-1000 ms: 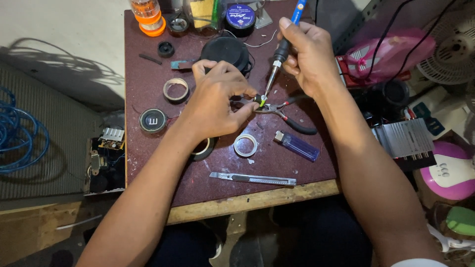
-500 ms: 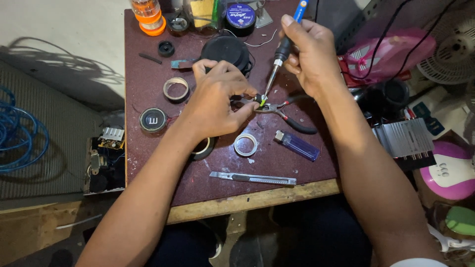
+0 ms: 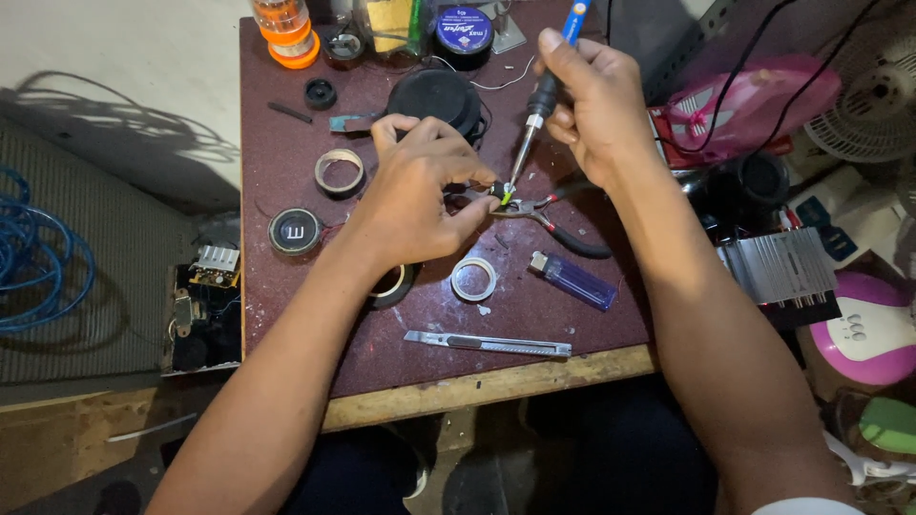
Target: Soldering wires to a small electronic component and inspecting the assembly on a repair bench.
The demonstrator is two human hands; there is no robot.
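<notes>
My right hand grips a soldering iron with a blue and black handle, its tip angled down to a small green-lit spot. My left hand pinches a small wired part at that same spot, fingers closed around it. Black-handled pliers lie just right of the tip on the dark red table. The part itself is mostly hidden by my left fingers.
A blue lighter, a clear tape ring, a utility knife, a tan tape roll, a round black disc, a black round case, jars at the back. Blue cable coil at left; clutter and a fan at right.
The view has shifted very slightly. Both hands stay at the same spot with the iron tip against the part.
</notes>
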